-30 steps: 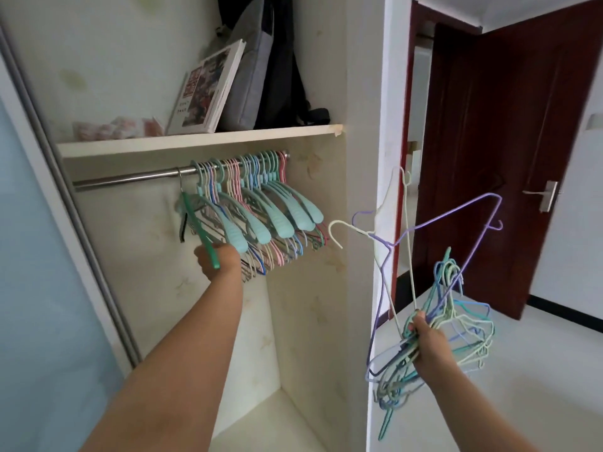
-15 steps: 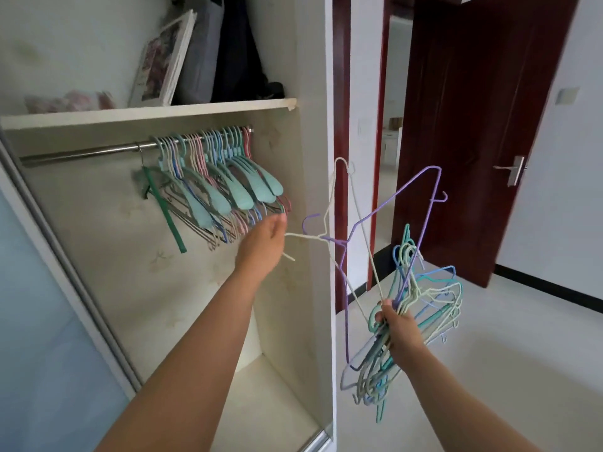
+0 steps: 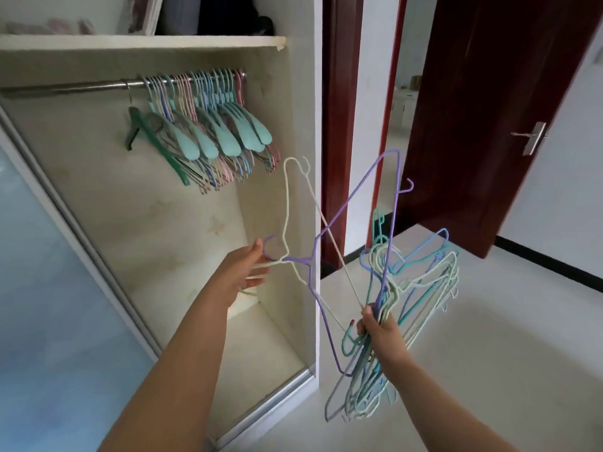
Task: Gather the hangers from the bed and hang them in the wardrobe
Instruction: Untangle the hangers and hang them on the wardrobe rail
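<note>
My right hand [image 3: 380, 327] grips a bundle of thin wire hangers [image 3: 411, 288], teal, cream, blue and purple, held low beside the wardrobe's right wall. A purple hanger [image 3: 362, 197] and a cream hanger [image 3: 295, 203] stick up out of the bundle. My left hand [image 3: 246, 272] has its fingers apart at the hooks of these two, touching them; whether it grips one is unclear. Inside the open wardrobe, several teal, pink and blue hangers [image 3: 208, 132] hang crowded on the right end of the metal rail [image 3: 65, 88].
The wardrobe's right side panel [image 3: 305, 125] stands between the rail and the bundle. A pale blue sliding door [image 3: 49, 288] covers the left. A shelf [image 3: 140, 40] above the rail carries books and bags. A dark red room door [image 3: 483, 109] stands open on the right.
My left hand left the hangers on the rail, dropped down and right, and now reaches the hooks of the purple and cream hangers. My view tilted downward; the bundle stayed in my right hand.
</note>
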